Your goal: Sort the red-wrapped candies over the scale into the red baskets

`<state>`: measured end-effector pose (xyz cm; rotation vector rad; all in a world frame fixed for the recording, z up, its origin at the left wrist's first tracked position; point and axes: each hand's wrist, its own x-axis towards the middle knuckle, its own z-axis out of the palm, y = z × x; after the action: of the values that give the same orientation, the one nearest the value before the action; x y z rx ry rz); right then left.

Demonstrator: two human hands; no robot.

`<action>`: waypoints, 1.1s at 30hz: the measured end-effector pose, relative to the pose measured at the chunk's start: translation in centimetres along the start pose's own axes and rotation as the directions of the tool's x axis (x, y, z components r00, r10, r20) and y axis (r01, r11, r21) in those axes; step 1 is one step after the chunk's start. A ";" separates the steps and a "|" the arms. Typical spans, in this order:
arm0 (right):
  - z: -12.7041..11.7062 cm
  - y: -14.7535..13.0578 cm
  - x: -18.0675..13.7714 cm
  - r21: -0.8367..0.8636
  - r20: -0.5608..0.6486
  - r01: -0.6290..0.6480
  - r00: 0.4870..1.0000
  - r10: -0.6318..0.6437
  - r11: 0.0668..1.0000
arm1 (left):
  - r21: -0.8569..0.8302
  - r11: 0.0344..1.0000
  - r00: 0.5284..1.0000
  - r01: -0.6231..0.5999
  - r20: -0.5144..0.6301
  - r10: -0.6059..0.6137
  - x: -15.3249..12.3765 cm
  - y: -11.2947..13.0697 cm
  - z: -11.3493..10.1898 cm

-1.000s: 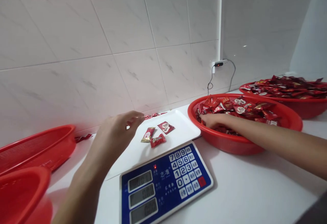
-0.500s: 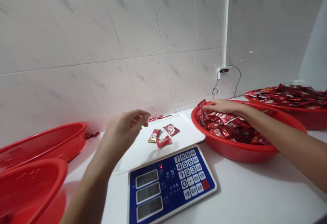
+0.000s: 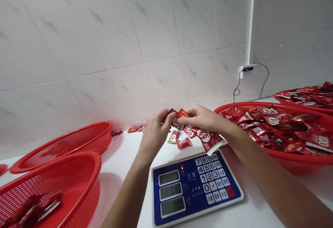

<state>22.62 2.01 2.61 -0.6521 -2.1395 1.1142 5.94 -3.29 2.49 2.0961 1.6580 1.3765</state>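
Observation:
Above the white pan of the scale (image 3: 166, 150) my two hands meet. My right hand (image 3: 204, 119) is closed on a bunch of red candy packets (image 3: 205, 136) that hang below its fingers. My left hand (image 3: 156, 132) pinches one red packet (image 3: 172, 112) at the top of that bunch. Under the hands a few candies (image 3: 183, 143) lie on the pan. The scale's blue panel (image 3: 195, 186) with keypad and three displays faces me.
A red basket (image 3: 288, 151) heaped with red candies stands right of the scale, another (image 3: 301, 98) behind it. Two red baskets (image 3: 65, 145) sit at the left, the nearer one (image 3: 52, 183) holding some packets. Loose candies (image 3: 134, 129) lie by the tiled wall. A plug and cable (image 3: 248, 69) hang on the wall.
My right hand lifted a bunch of candies out of the right basket and carried it left over the scale pan. My left hand rose to meet it and pinched a packet.

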 end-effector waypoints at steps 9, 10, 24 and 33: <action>-1.3 1.6 -1.0 0.097 -0.031 -0.063 0.997 0.066 0.993 | -0.243 0.967 0.995 0.075 0.078 -0.057 0.5 -1.6 1.3; -1.1 1.7 -0.9 0.098 -0.036 -0.028 0.999 0.031 0.995 | -0.203 0.977 0.997 0.059 0.062 -0.047 0.4 -1.5 1.2; -0.4 1.4 -0.6 -0.214 -0.275 -0.164 0.956 0.102 0.963 | 0.391 0.903 0.984 0.176 -0.046 -0.172 1.0 -2.2 -0.5; -0.3 1.9 -0.2 0.039 -0.161 -0.079 0.983 0.085 0.996 | 0.533 0.822 0.971 0.202 0.000 -0.238 1.1 -6.1 -1.2</action>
<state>23.23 3.08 1.11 -0.7945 -1.9674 1.0976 0.78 -0.48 0.17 2.0657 2.3743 0.8262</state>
